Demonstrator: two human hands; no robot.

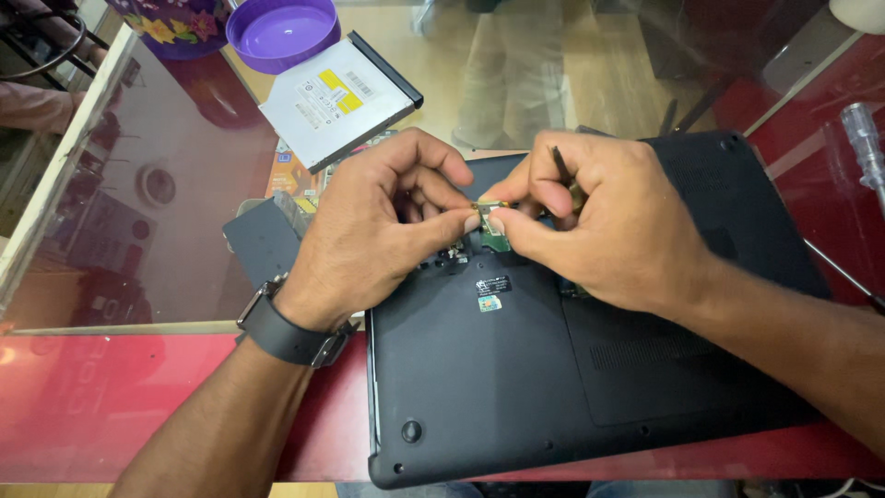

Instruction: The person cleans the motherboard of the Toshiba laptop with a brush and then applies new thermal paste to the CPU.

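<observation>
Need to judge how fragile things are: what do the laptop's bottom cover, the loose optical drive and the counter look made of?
Laptop bottom cover: matte black plastic, it seems, with moulded vent slats and dull sheen. Optical drive: bare silver sheet metal, brushed-looking, with a black plastic front edge. Counter: clear glass top, reflective and see-through, with a glossy red border, probably laminate.

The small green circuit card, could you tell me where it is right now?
In the head view, the small green circuit card sits mid-frame, pinched between left hand and right hand above the upturned black laptop.
</observation>
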